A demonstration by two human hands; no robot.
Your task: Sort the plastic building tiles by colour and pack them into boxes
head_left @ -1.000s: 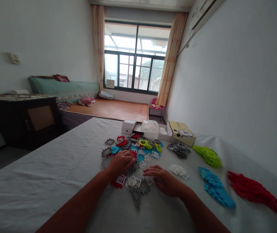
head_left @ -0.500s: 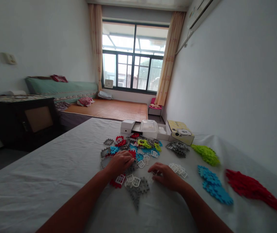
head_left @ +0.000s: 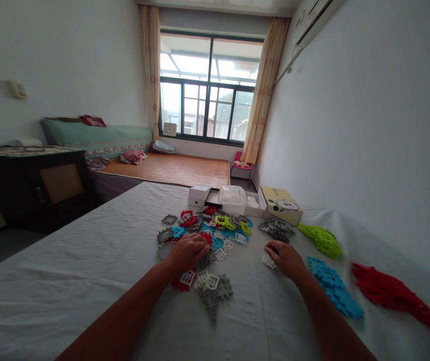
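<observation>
My left hand (head_left: 189, 249) rests with bent, closed fingers on a mixed heap of toothed plastic building pieces. Beside its fingertips lies a red piece (head_left: 206, 237); what the fingers grip, if anything, is hidden. My right hand (head_left: 286, 256) is over a small pile of white lattice window pieces (head_left: 268, 261), fingers curled together and covering part of it. I cannot make out whether a piece is between them. More white window pieces (head_left: 228, 246) lie at the heap's right side. Nearer me, others (head_left: 211, 282) lie on grey toothed pieces (head_left: 224, 289).
Sorted piles of grey (head_left: 277, 229), lime green (head_left: 320, 239), blue (head_left: 333, 287) and red pieces (head_left: 393, 296) lie on the right. Behind the heap stand a clear plastic container (head_left: 232, 196), a white box (head_left: 198, 195) and a yellow box (head_left: 281, 204). A pale cloth (head_left: 87, 265) covers the table.
My right hand has moved right, from beside the heap to the white window pile, and its fingers have drawn together. My left hand has stayed on the heap.
</observation>
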